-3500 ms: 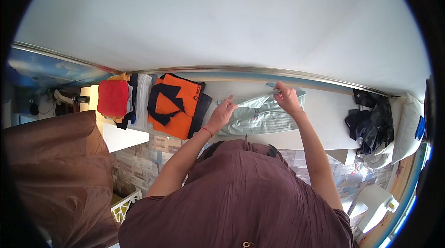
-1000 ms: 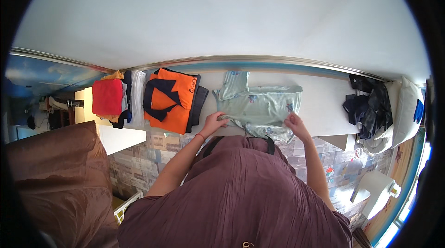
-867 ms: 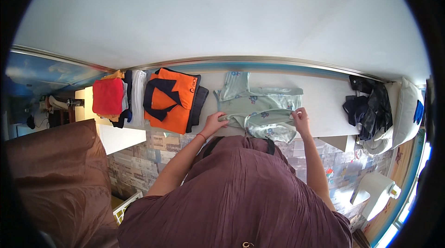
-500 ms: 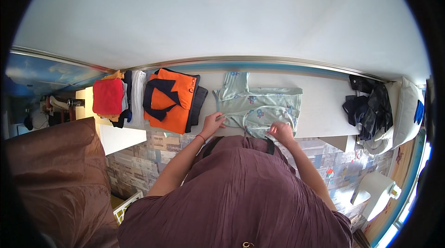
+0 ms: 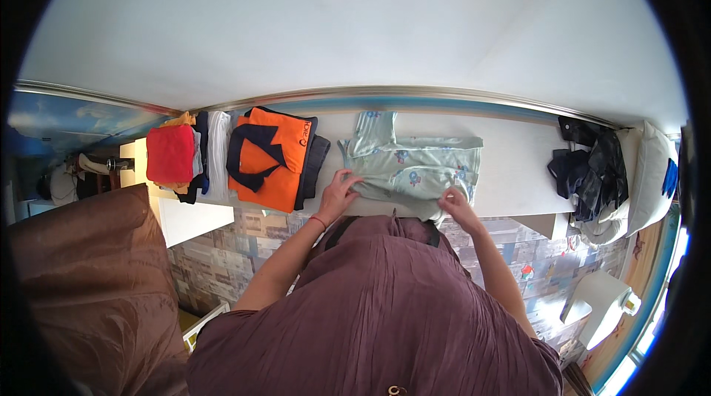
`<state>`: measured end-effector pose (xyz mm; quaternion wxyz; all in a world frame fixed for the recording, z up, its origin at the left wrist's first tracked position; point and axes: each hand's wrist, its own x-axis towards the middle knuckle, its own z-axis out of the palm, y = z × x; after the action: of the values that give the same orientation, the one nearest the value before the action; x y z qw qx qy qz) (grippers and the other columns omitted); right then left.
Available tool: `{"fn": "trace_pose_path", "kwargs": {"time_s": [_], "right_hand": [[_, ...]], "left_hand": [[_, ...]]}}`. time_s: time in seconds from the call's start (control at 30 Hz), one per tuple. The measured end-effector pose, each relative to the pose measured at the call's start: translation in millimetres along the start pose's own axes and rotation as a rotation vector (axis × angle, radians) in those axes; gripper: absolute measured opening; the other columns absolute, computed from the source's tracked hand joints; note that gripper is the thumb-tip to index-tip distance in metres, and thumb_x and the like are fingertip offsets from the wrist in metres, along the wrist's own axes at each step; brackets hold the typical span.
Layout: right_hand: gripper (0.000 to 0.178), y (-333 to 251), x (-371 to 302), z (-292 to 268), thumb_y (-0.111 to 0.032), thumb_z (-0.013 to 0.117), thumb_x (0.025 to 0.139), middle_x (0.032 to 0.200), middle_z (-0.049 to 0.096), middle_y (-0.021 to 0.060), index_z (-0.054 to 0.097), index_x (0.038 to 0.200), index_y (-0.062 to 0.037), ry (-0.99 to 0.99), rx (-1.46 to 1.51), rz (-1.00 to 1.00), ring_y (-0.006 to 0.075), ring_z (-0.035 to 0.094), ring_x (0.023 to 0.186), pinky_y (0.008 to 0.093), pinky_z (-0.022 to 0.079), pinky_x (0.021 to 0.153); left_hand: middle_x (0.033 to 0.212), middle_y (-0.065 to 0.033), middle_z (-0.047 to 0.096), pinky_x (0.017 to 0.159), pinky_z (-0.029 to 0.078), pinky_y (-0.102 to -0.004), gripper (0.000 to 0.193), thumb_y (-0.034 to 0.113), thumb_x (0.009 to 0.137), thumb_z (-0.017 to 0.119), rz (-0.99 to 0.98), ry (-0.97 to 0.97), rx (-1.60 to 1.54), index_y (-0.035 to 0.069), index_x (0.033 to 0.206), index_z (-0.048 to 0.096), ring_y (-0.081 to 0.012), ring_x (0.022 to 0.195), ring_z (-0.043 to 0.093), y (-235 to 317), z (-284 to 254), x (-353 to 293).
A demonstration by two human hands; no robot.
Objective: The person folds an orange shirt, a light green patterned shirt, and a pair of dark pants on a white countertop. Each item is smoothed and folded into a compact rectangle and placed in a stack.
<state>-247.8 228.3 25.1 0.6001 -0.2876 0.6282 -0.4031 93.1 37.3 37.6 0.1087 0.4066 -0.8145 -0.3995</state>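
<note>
A pale green short-sleeved shirt with small blue printed figures lies on the white tabletop in front of me. One sleeve points to the far side, and the near part is turned over onto the body in loose wrinkles. At its near left corner, my left hand pinches the fabric between thumb and fingers. My right hand is closed on the near right edge, its fingers curled over the cloth. The near edge hangs close to my own purple top.
Left of the shirt is an orange and navy collared shirt on dark folded clothes. Beyond it stand white folded cloth and a red folded garment. Dark crumpled clothes and a white pillow sit at the right end.
My right hand has moved slightly right and away from me with the near edge, which now lies smoother. My left hand has shifted a little farther up the shirt's left side.
</note>
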Motion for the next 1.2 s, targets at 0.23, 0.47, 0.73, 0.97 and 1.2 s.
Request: {"fn": "trace_pose_path", "kwargs": {"time_s": [0.23, 0.47, 0.73, 0.97, 1.2], "right_hand": [[0.022, -95, 14, -13, -0.019, 0.061, 0.1, 0.091, 0.066, 0.0004, 0.06, 0.121, -0.0114, 0.017, 0.526, 0.212, 0.0107, 0.063, 0.07, 0.0264, 0.053, 0.056], [0.026, -86, 43, -23, -0.025, 0.065, 0.098, 0.096, 0.069, 0.0007, 0.064, 0.117, -0.0074, -0.053, 0.754, 0.204, 0.013, 0.068, 0.077, 0.0294, 0.059, 0.065], [0.041, -128, 54, -15, 0.004, 0.054, 0.086, 0.118, 0.065, 0.0111, 0.056, 0.125, -0.0049, -0.175, 1.134, 0.035, 0.0257, 0.066, 0.106, 0.0397, 0.053, 0.096], [0.029, -152, 75, 5, 0.006, 0.056, 0.092, 0.104, 0.069, 0.0061, 0.054, 0.116, -0.0087, -0.119, 0.742, -0.103, 0.0165, 0.069, 0.092, 0.0323, 0.059, 0.081], [0.019, -149, 93, 1, -0.024, 0.056, 0.102, 0.092, 0.069, 0.0062, 0.056, 0.111, -0.0069, 0.141, 0.481, 0.053, 0.0135, 0.066, 0.072, 0.0287, 0.057, 0.062]], "left_hand": [[0.131, -0.008, 0.053, 0.076, 0.056, -0.0358, 0.034, 0.014, 0.083, 0.076, -0.032, 0.026, 0.033, 0.016, 0.115, 0.067, -0.0222, 0.08, 0.072, -4, 1, 3], [0.101, -0.0121, 0.066, 0.072, 0.055, -0.0369, 0.023, 0.017, 0.088, 0.071, -0.052, 0.167, -0.03, 0.005, 0.106, 0.065, -0.0249, 0.079, 0.072, -13, 12, 7], [0.079, -0.0123, 0.068, 0.058, 0.053, -0.034, 0.021, 0.015, 0.09, 0.071, -0.102, 0.27, -0.109, 0.0, 0.102, 0.062, -0.0217, 0.064, 0.072, 11, 4, 40], [0.09, -0.016, 0.068, 0.06, 0.055, -0.0315, 0.023, 0.013, 0.084, 0.075, -0.218, 0.382, -0.308, -0.004, 0.098, 0.067, -0.0223, 0.064, 0.072, -9, 13, 81], [0.082, -0.0167, 0.068, 0.063, 0.054, -0.035, 0.024, 0.016, 0.083, 0.073, -0.213, 0.297, -0.277, -0.003, 0.097, 0.068, -0.0233, 0.059, 0.07, -6, 13, 77]]}}
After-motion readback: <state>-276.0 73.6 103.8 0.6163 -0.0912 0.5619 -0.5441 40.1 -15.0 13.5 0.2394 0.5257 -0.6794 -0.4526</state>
